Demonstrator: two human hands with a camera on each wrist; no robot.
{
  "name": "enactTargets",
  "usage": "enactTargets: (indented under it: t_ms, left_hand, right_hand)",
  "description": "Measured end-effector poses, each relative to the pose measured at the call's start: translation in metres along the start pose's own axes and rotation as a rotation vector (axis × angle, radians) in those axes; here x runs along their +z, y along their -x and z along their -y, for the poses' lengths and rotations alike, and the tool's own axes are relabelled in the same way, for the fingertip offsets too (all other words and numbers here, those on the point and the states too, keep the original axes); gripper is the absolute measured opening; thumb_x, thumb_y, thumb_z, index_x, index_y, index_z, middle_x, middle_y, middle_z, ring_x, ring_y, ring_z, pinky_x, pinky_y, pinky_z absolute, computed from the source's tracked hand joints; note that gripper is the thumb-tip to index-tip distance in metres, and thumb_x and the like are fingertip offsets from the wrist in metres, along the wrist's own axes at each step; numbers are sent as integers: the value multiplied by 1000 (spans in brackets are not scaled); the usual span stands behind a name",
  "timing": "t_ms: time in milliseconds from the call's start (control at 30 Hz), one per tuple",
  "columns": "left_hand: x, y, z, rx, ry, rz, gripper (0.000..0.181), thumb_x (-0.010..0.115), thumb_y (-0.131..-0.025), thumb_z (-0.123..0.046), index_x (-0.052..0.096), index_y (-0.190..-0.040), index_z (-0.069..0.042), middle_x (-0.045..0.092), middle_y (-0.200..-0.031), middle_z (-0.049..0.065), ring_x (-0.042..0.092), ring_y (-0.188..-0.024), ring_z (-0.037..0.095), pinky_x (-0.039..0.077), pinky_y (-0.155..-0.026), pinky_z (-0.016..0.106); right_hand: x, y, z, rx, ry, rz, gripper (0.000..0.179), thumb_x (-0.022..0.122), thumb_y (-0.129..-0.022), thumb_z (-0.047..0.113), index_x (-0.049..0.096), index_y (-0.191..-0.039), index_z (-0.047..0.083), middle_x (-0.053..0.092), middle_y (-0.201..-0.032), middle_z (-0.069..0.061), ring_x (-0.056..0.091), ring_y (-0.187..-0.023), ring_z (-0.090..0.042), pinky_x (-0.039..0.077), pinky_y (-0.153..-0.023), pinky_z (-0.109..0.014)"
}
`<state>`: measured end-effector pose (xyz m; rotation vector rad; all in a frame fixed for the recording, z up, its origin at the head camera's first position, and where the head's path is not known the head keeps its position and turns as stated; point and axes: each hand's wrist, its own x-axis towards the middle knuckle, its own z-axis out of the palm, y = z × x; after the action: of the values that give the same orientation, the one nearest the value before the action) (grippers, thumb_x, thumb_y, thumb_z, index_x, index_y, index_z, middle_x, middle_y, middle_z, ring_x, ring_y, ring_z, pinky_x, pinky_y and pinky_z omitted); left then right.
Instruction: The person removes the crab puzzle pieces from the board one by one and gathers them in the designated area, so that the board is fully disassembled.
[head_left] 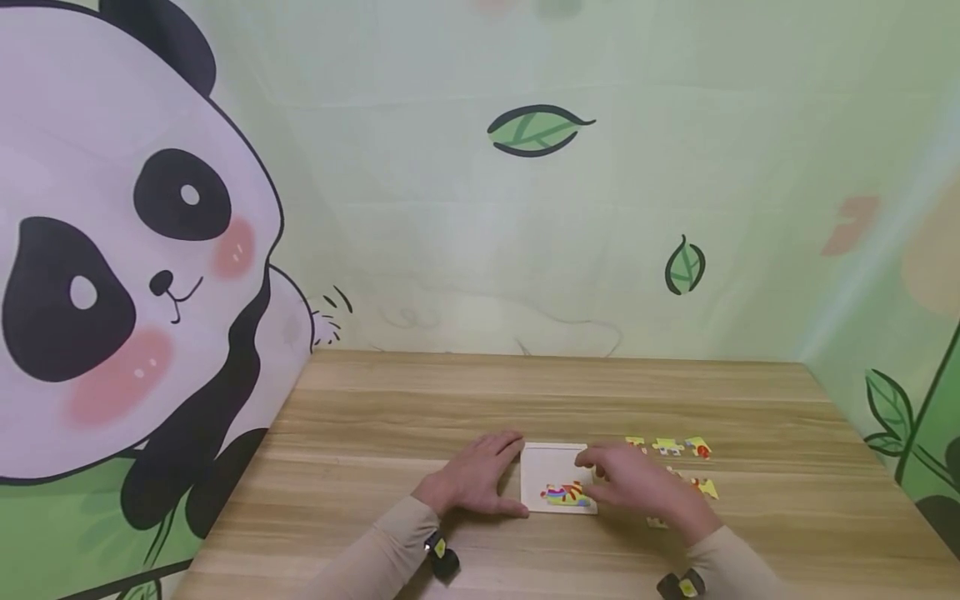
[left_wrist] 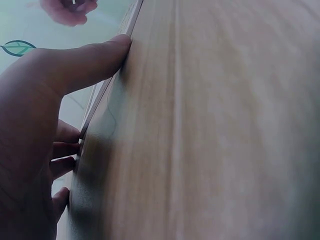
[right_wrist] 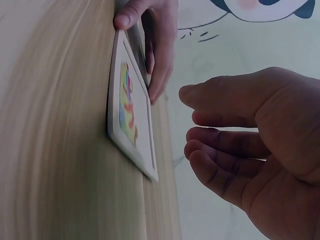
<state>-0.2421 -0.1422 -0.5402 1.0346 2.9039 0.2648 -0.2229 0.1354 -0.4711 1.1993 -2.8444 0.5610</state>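
Note:
A white puzzle tray [head_left: 551,467] lies on the table, with joined colourful puzzle pieces [head_left: 564,494] along its lower part. My left hand [head_left: 480,475] rests at the tray's left side, thumb at the near corner and fingers toward the far one. In the right wrist view the left thumb [right_wrist: 129,17] touches the tray's rim. Over the tray's right edge hovers my right hand [head_left: 637,479]. Its fingers [right_wrist: 225,142] are loosely bent beneath the thumb, and nothing shows between them.
Loose puzzle pieces [head_left: 666,446] lie on the wooden table [head_left: 420,400] to the right of the tray, several partly hidden behind my right hand. A wall cloth [head_left: 420,208] with a panda and leaves hangs behind the table.

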Motion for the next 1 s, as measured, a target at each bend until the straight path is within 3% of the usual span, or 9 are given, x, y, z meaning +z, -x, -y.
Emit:
enactTargets:
  t_ms: [567,833,1000]
  left_hand:
    - [0,0,-1,4,-6,-6,108,59,-76,-77,29,-152,-8,30,-158,8,32,-144,25,25,-120,41]
    - [1,-1,1,18,-7,-23,107,60,-76,-76,31,-151,-6,32,-156,9,33,-143,26,27,-120,43]
    - [1,0,1,9,-4,-12,107,59,-76,-77,30,-152,-7,31,-157,8,32,-144,25,25,-120,42]
  right_hand:
    - [26,-26,13,-65,-20,35,28,73,-79,12,70,-104,1,67,-97,-8,62,-75,-15,52,-64,-23]
    - [35,-29,14,-43,10,75,30,74,-78,14,69,-105,1,65,-97,-7,57,-79,-12,53,-72,-30]
    - [38,-28,15,-59,45,96,24,75,-75,11,69,-98,5,60,-88,-1,50,-74,-9,48,-66,-27]
